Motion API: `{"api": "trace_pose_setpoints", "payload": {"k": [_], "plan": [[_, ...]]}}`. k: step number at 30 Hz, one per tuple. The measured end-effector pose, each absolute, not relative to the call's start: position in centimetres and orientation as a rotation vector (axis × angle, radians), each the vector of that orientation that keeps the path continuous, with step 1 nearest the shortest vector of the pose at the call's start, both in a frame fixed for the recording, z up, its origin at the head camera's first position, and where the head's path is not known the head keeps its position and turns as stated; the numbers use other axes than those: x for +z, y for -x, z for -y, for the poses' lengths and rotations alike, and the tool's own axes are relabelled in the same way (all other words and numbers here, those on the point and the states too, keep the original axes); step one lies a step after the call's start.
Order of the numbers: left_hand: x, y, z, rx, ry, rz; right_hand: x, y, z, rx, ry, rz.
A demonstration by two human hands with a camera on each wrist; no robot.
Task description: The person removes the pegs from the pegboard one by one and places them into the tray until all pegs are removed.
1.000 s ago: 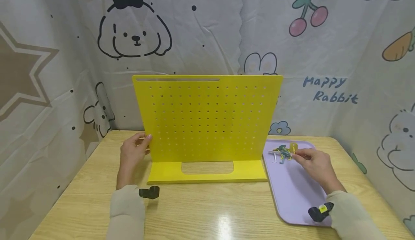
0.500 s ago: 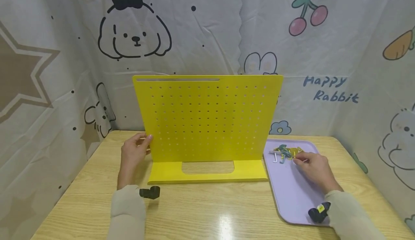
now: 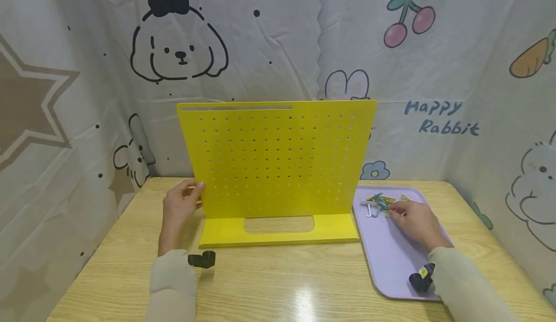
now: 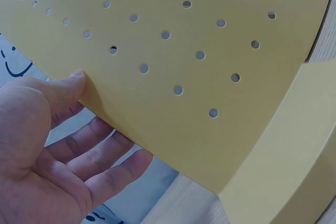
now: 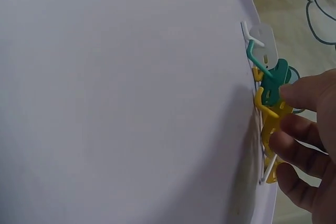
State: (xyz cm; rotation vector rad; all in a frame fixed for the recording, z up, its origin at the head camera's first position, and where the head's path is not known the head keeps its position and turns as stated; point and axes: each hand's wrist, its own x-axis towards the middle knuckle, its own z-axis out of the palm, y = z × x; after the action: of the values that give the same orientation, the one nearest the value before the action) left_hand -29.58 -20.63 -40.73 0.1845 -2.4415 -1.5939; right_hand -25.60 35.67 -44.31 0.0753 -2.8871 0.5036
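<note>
A yellow pegboard (image 3: 282, 162) stands upright on its base in the head view. At its lower left edge my left hand (image 3: 180, 203) grips the board, thumb (image 4: 71, 87) on the front face and the other fingers behind the edge. My right hand (image 3: 414, 223) is over the far part of the lilac tray (image 3: 401, 264). Its fingertips touch a small pile of pegboard hooks: a green hook (image 5: 274, 82), a yellow hook (image 5: 270, 127) and a white hook (image 5: 265, 45) show. Thumb and index lie on either side of the yellow hook; whether they pinch it is unclear.
The tray rests on the wooden table (image 3: 260, 283), right of the pegboard. A patterned curtain (image 3: 278, 37) hangs behind and along both sides. The pegboard's base (image 3: 278, 237) has a cutout in its middle.
A yellow hook that was tilted up at my right fingers was lowered onto the pile. The right hand has since shifted slightly left over the hooks. The left hand stays on the board.
</note>
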Motion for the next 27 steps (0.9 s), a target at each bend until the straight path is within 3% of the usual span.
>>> {"api": "trace_pose_setpoints", "payload": {"k": [17,27], "plan": [[-41.3,28.6,22.7,-1.516,-0.233,2.473,-43.8,24.8,-33.6,0.888,0.028,2.831],[-41.1,27.4,23.3,-1.334,-0.131,2.568,-43.2,23.1,-33.3,0.859,0.005,2.739]]}}
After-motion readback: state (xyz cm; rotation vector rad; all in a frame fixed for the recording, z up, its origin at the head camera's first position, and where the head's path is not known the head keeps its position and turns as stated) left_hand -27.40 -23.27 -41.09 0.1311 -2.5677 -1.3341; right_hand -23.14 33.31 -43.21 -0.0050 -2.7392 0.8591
